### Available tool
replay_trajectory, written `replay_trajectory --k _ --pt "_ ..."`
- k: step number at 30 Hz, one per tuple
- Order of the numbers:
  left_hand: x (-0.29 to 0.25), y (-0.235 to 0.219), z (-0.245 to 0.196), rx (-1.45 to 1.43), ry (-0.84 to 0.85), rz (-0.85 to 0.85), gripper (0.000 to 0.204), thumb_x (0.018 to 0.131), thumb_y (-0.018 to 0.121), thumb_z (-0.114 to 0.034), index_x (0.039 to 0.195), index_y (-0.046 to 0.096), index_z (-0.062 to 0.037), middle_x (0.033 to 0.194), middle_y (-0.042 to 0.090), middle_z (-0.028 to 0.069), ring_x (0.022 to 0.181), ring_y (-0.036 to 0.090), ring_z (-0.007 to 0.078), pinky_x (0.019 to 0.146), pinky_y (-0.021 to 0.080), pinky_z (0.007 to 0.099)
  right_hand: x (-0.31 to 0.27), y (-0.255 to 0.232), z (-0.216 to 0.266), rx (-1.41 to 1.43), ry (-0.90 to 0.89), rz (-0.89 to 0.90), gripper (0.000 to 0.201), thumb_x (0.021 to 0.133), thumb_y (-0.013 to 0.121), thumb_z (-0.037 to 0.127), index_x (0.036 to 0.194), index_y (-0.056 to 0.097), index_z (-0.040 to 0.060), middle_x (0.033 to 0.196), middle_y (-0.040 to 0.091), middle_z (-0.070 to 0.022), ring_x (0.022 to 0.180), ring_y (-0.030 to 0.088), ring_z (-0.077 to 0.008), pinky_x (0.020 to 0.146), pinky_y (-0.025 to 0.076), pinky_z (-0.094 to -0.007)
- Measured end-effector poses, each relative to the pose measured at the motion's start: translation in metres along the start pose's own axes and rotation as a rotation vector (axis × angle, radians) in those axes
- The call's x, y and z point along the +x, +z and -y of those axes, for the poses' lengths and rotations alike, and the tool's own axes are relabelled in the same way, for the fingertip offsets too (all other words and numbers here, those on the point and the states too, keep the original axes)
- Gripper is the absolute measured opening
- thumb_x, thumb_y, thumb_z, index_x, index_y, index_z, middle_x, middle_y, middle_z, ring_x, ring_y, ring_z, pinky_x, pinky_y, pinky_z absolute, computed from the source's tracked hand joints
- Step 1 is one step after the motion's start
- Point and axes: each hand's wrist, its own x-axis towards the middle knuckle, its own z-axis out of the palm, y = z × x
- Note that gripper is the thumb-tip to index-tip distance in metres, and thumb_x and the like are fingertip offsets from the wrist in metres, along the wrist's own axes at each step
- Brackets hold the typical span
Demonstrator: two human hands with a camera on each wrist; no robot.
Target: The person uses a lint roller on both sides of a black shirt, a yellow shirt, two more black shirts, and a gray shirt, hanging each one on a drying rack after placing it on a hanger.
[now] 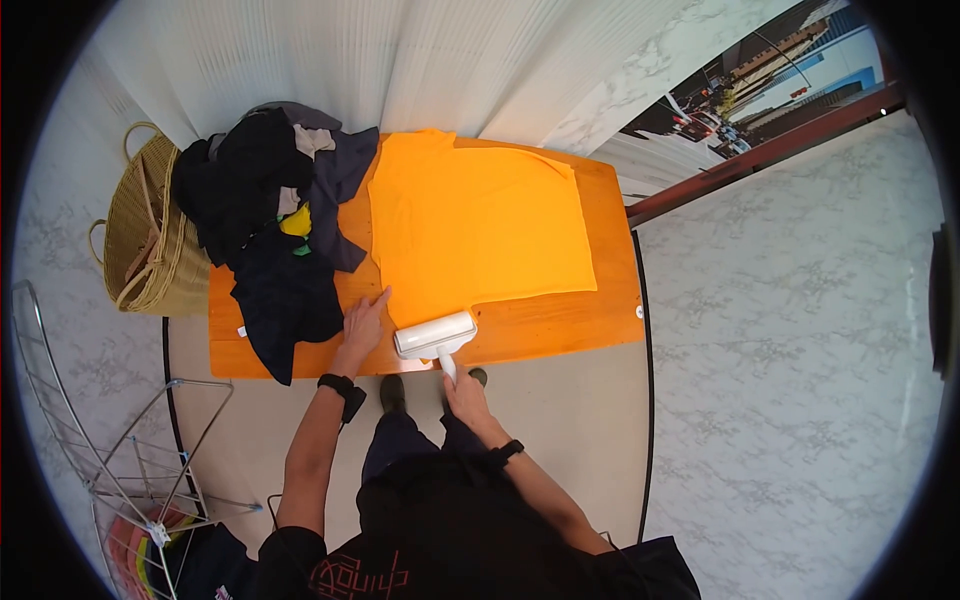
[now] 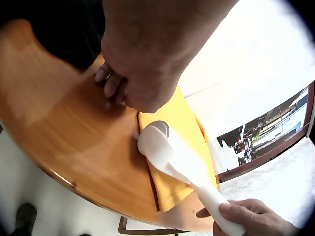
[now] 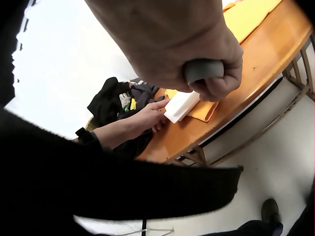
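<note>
An orange-yellow garment (image 1: 490,220) lies spread flat on the wooden table (image 1: 560,322). My right hand (image 1: 468,398) grips the handle of a white lint roller (image 1: 436,335), whose wide head lies over the garment's near left corner. In the right wrist view, the fingers (image 3: 216,88) curl round the grey handle end. My left hand (image 1: 362,328) rests at the garment's near left edge with its index finger extended. Its fingers (image 2: 112,84) reach down to the tabletop in the left wrist view, partly hidden behind the hand and wrist.
A heap of dark clothes (image 1: 260,180) covers the table's left end, with a woven basket (image 1: 185,270) beyond it. A metal drying rack (image 1: 158,533) stands at the lower left. White curtains (image 1: 320,70) hang behind the table, and a city picture (image 1: 750,85) is at right.
</note>
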Motion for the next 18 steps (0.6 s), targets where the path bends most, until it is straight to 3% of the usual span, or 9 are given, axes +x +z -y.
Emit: replay_trajectory --k 5,12,15,17,18 --pt "0.001 0.005 0.002 0.000 -0.001 0.001 0.075 0.083 0.057 0.004 0.150 0.039 -0.0257 0.116 0.054 0.0222 0.112 0.054 0.0375 0.100 0.041 0.0475 -0.020 -0.013 -0.023 -0.004 -0.035 0.035 0.037 0.097 0.052 0.031 0.107 0.055 -0.0047 0.089 0.063 -0.0339 0.087 0.060 -0.0528 0.076 0.047 -0.0573" --pt "-0.001 0.001 -0.001 0.029 -0.010 0.042 0.077 0.083 0.058 0.004 0.151 0.037 -0.0249 0.113 0.054 0.0216 0.111 0.054 0.0369 0.099 0.042 0.0457 0.038 -0.027 -0.020 0.035 -0.057 -0.080 0.037 0.096 0.054 0.031 0.107 0.057 -0.0048 0.090 0.063 -0.0319 0.090 0.060 -0.0499 0.078 0.047 -0.0543" --pt "-0.001 0.005 0.002 0.042 0.006 0.021 0.076 0.083 0.057 0.004 0.151 0.038 -0.0241 0.110 0.054 0.0219 0.108 0.055 0.0370 0.097 0.043 0.0453 0.031 -0.027 -0.023 0.034 -0.016 -0.062 0.037 0.096 0.054 0.030 0.108 0.057 -0.0046 0.090 0.064 -0.0320 0.090 0.060 -0.0500 0.078 0.048 -0.0545" --pt "0.000 0.013 0.008 0.059 0.095 -0.111 0.075 0.082 0.055 0.006 0.150 0.039 -0.0237 0.098 0.053 0.0223 0.092 0.058 0.0392 0.083 0.048 0.0464 0.015 -0.027 -0.031 0.029 -0.007 -0.063 0.036 0.095 0.054 0.030 0.108 0.058 -0.0037 0.089 0.064 -0.0326 0.087 0.060 -0.0511 0.077 0.048 -0.0562" --pt "0.000 0.011 0.006 0.062 0.113 -0.123 0.075 0.082 0.055 0.006 0.150 0.039 -0.0237 0.098 0.053 0.0223 0.092 0.058 0.0392 0.083 0.048 0.0464 0.005 -0.024 -0.039 0.017 -0.037 -0.085 0.035 0.095 0.054 0.030 0.107 0.058 -0.0031 0.088 0.063 -0.0328 0.086 0.060 -0.0517 0.077 0.048 -0.0571"
